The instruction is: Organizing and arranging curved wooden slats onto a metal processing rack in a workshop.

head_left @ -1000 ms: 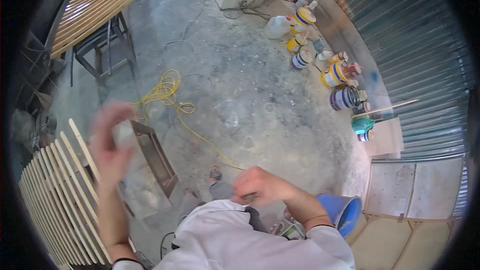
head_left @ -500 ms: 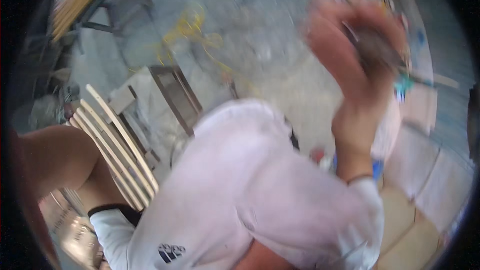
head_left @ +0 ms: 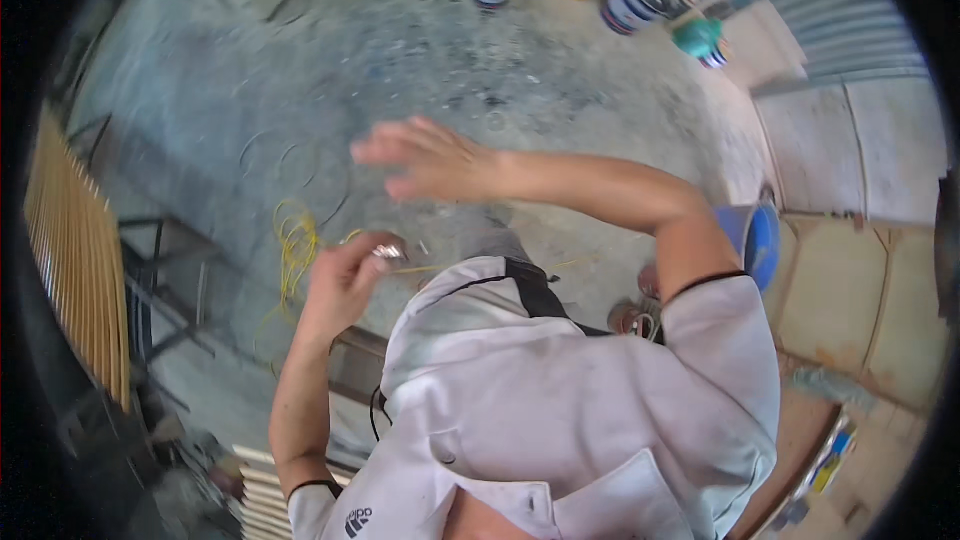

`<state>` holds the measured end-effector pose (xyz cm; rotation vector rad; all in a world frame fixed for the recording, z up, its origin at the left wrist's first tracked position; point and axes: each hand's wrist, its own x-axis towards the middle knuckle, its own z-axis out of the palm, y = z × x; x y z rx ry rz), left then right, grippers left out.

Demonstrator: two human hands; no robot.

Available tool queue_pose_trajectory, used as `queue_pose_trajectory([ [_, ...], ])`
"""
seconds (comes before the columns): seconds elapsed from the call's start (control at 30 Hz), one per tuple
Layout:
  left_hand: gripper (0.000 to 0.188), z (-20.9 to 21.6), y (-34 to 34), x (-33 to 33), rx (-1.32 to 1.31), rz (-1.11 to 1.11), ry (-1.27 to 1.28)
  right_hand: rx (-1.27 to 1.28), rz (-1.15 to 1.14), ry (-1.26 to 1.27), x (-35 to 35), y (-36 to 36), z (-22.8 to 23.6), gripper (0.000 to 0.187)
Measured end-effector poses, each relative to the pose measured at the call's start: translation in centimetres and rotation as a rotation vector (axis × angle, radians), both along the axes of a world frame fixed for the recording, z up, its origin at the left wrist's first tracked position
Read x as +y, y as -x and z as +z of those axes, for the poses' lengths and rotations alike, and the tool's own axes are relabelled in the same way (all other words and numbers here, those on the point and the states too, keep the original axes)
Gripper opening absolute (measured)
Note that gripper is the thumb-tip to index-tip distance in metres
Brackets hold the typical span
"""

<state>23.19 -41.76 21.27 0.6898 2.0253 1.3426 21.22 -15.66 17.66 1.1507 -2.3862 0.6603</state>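
Observation:
My left hand is in front of my body, left of centre, its fingers curled closed around a small shiny silvery piece. Most of that piece is hidden, so its kind is unclear. Higher up and a little to the right, my right hand is held in the air, smeared by motion. Its fingers stretch out to the left with the thumb apart, and nothing shows in it. A tangle of yellow cord lies on the floor just beyond my left hand.
Varnished slats rest by a dark metal frame at the left. Pale wooden strips lie lower left. Paint buckets line the far side. A blue bucket stands at my right, with a jar nearer me.
My right hand has come down from the upper right toward the middle; the dark thing it held no longer shows there. My left hand has come in from the left edge. The view has swung.

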Motion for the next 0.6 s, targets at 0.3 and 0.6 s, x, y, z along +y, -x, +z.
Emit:
queue_pose_trajectory([
  [0.3,0.027,1.4,18.5,17.7,0.428,-0.064,0.191,-0.103,-0.140,-0.929,11.5,22.5,-12.5,0.020],
  [0.6,0.032,3.6,33.1,18.6,0.336,-0.211,0.270,-0.950,-0.078,-0.669,10.9,38.8,-14.7,0.022],
])
